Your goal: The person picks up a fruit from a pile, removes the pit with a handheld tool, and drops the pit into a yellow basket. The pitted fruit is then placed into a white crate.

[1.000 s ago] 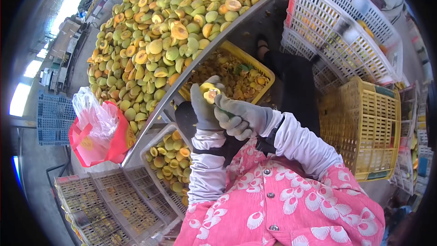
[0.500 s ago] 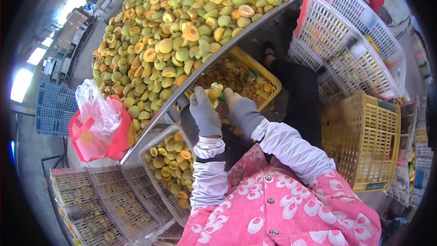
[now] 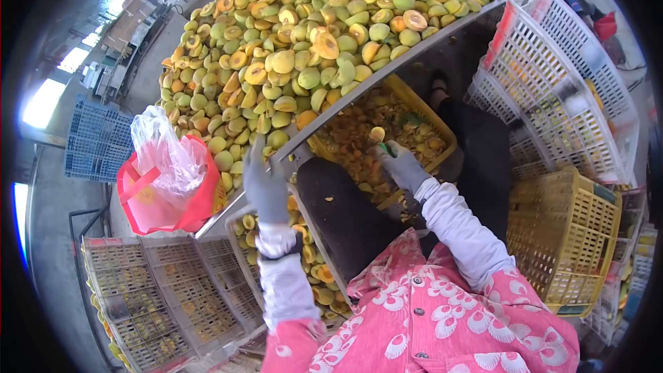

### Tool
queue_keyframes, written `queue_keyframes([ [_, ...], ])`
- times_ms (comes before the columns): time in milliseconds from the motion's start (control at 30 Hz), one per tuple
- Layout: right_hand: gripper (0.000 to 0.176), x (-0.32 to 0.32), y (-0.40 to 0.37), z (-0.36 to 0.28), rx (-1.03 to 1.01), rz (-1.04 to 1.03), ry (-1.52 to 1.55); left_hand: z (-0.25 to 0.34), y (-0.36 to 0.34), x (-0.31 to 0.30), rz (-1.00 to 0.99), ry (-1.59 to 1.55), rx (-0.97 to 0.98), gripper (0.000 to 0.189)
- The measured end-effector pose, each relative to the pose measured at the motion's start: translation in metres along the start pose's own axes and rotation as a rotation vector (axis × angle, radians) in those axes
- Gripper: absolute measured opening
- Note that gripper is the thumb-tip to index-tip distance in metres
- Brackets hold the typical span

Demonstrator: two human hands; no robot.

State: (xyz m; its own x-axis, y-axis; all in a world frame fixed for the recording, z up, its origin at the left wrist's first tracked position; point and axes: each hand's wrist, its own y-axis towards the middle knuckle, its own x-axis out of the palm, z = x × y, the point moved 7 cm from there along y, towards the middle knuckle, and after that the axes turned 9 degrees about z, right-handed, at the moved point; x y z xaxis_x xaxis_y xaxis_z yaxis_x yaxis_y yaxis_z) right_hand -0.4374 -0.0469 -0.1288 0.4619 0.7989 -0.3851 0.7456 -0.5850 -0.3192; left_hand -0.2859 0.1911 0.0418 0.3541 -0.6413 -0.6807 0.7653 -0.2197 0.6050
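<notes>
My left hand (image 3: 266, 183), in a grey glove, reaches with outstretched fingers to the table edge (image 3: 304, 139), right by the heap of halved yellow-green peaches (image 3: 283, 62). Nothing shows in its grasp. My right hand (image 3: 402, 166), also gloved, is closed around a green-handled spoon-like tool (image 3: 385, 146) with a round, pale yellow end. Below that tool stands a yellow crate (image 3: 442, 141) holding brownish pits and scraps (image 3: 352, 131). Under my left forearm is a pale crate (image 3: 243, 252) of peach halves (image 3: 321, 273), partly hidden by my arm.
A red bag (image 3: 166, 193) with clear plastic sits at the table's left corner. Stacked white crates (image 3: 552, 76) and a yellow crate (image 3: 570, 242) stand on my right. More crates (image 3: 173, 297) are at lower left, with blue crates (image 3: 97, 138) beyond.
My hands were together at a piece of fruit over the yellow crate. Now they are apart: the left has moved left to the table edge, the right keeps the tool. The view has shifted slightly.
</notes>
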Motion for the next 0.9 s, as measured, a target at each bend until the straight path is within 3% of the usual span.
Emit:
queue_keyframes([
  [67,0.044,0.005,0.017,0.034,-0.053,0.051,-0.415,0.031,0.034,0.047,-0.098,0.185,0.238,0.047],
  [167,0.043,-0.013,0.012,0.038,-0.005,0.127,-0.380,0.017,0.064,0.129,-0.279,0.554,0.589,0.043],
  [233,0.042,-0.030,0.001,0.027,0.013,0.168,-0.345,-0.015,0.079,0.158,-0.248,0.382,0.532,0.039],
  [267,0.042,-0.035,-0.002,0.023,0.021,0.165,-0.291,-0.041,0.087,0.171,-0.266,0.302,0.325,0.036],
  [367,0.040,-0.036,-0.010,0.024,-0.037,0.155,-0.207,0.014,0.069,0.125,-0.405,0.400,0.281,0.032],
  [400,0.040,-0.034,-0.017,0.020,-0.091,0.148,-0.113,0.009,0.064,0.114,-0.302,0.312,0.121,0.031],
  [433,0.040,-0.031,-0.023,0.015,-0.145,0.141,-0.016,0.009,0.057,0.113,-0.295,0.317,0.118,0.031],
  [467,0.040,-0.028,-0.030,0.005,-0.151,0.134,-0.015,-0.006,0.045,0.114,-0.328,-0.194,-0.272,0.034],
  [500,0.038,-0.019,-0.040,-0.008,-0.032,0.011,0.161,-0.015,0.025,0.117,-0.328,-0.713,-0.659,0.036],
  [533,0.035,-0.011,-0.052,-0.025,0.088,-0.116,0.332,0.009,0.008,0.104,-0.382,-0.893,-0.675,0.036],
  [567,0.035,-0.017,-0.065,-0.050,0.078,-0.130,0.325,0.038,-0.010,0.091,-0.435,-1.077,-0.682,0.037],
  [600,0.038,-0.022,-0.080,-0.077,0.099,-0.203,0.395,0.046,-0.023,0.087,-0.421,-1.078,-0.683,0.037],
  [633,0.041,-0.021,-0.091,-0.091,0.122,-0.269,0.466,0.060,-0.032,0.086,-0.459,-1.120,-0.563,0.039],
  [667,0.040,-0.023,-0.087,-0.096,-0.176,-0.108,0.370,0.079,-0.042,0.084,-0.501,-1.162,-0.439,0.042],
  [767,0.040,-0.033,-0.090,-0.101,-0.367,0.085,0.232,0.137,-0.049,0.045,-0.351,-1.326,-0.581,0.051],
  [800,0.040,-0.037,-0.094,-0.102,-0.368,0.092,0.232,0.144,-0.048,0.039,-0.290,-1.070,-0.339,0.055],
  [900,0.040,-0.044,-0.103,-0.105,-0.363,0.118,0.192,0.144,-0.049,0.040,-0.290,-0.946,-0.209,0.055],
])
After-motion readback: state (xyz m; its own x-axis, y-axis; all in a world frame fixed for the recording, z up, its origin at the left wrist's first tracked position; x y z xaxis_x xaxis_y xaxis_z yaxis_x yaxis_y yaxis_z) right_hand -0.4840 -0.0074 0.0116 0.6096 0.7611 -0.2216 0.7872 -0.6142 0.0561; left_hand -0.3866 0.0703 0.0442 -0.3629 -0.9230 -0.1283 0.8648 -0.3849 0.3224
